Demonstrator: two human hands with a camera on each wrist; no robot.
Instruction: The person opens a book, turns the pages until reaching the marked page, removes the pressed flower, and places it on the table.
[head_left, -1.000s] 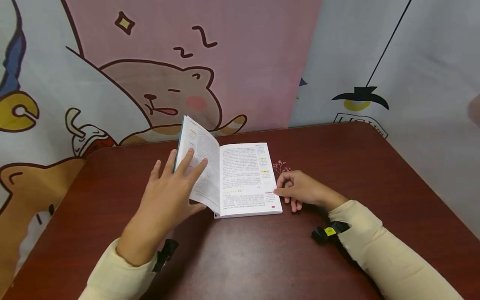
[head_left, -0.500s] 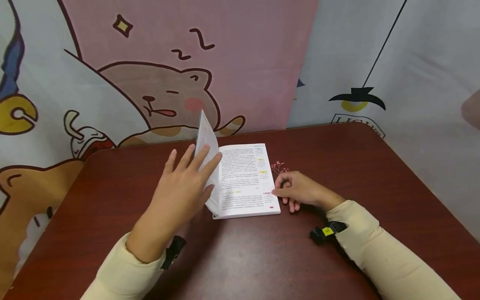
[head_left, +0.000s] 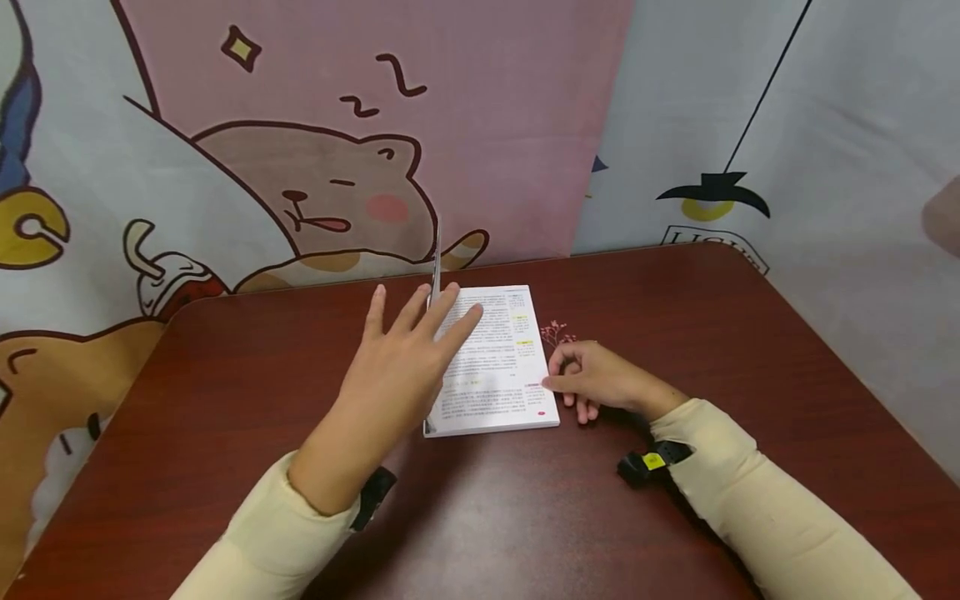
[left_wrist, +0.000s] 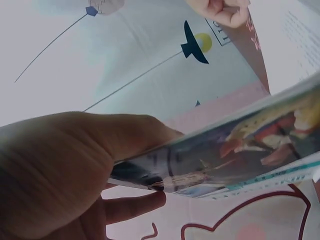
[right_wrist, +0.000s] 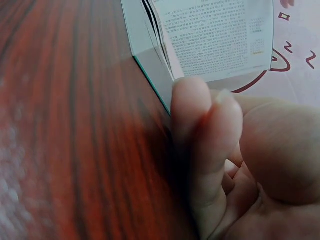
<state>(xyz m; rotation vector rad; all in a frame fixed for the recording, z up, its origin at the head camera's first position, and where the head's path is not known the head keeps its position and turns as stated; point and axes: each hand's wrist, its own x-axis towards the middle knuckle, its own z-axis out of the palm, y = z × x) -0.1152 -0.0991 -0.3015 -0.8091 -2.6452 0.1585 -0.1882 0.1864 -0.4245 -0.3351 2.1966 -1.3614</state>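
An open book (head_left: 498,367) lies on the table, its right-hand page of printed text facing up. The front part of the book (head_left: 437,258) stands nearly upright, edge-on in the head view. My left hand (head_left: 397,362) is at its left side, fingers straight and spread, thumb hidden in the head view. In the left wrist view the colourful picture side of the raised part (left_wrist: 265,137) passes by the thumb and fingers. My right hand (head_left: 600,375) pinches the book's right edge near the lower corner, thumb tip on the page margin and other fingers curled below.
A dark red-brown table (head_left: 525,508) carries the book. A small pink sprig (head_left: 556,332) shows just beyond the right hand. Behind the table hangs a cloth (head_left: 517,125) printed with a cartoon bear. Black wrist cameras (head_left: 637,468) sit on both sleeves.
My left hand has moved rightward, and the raised front part of the book has swung from leaning left to nearly upright. The right hand has stayed at the book's edge.
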